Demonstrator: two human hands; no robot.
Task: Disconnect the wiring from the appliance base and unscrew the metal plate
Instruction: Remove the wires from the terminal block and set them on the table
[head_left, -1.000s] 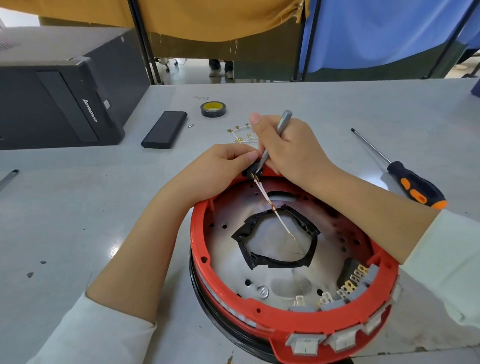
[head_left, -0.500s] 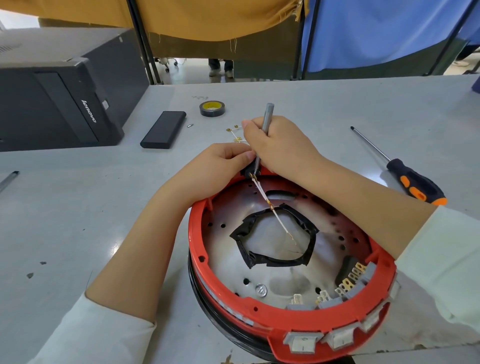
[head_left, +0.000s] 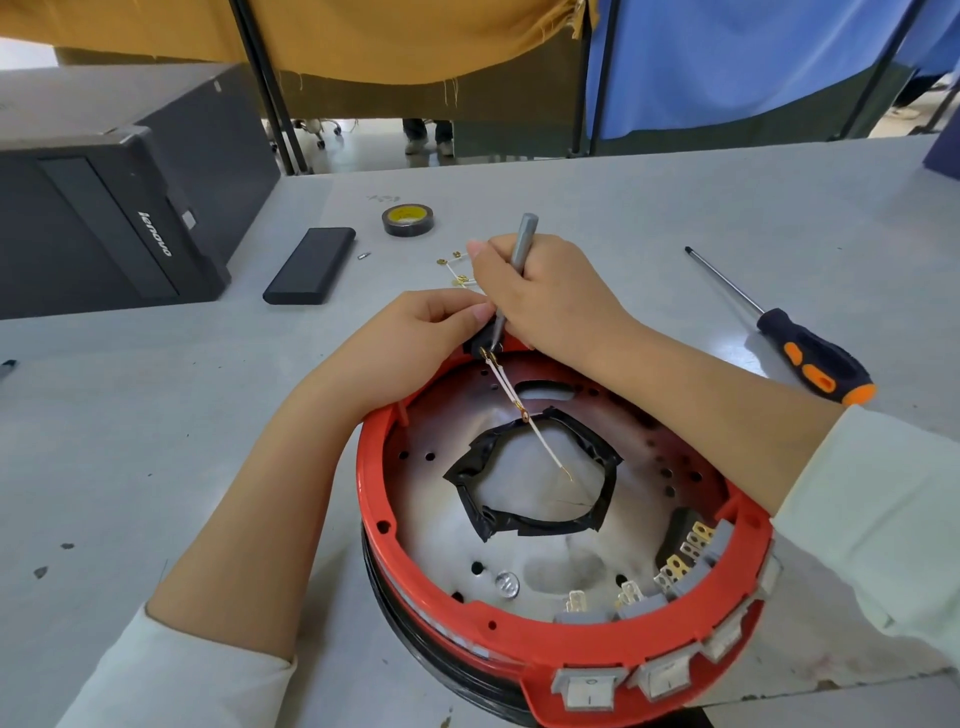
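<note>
Your right hand (head_left: 550, 296) grips a slim grey screwdriver (head_left: 514, 275), tip at the brass terminals (head_left: 489, 355) on the red appliance base's (head_left: 519, 649) far rim; your left hand's (head_left: 415, 338) fingers (head_left: 467, 312) pinch the black connector beside them; white wires (head_left: 524, 415) trail across the metal plate (head_left: 561, 566)

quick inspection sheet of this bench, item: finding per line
surface: grey table, scuffed, dark specks at left.
job's things: red appliance base with metal plate inside; black tape ring round its middle opening.
clutter: tape roll, black case, orange-handled screwdriver, small brass terminals.
grippers: right hand grips a thin grey tool; left hand pinches the black connector at the rim.
cables: white wires run from connector over the plate.
surroundings: black computer case, yellow and blue curtains.
</note>
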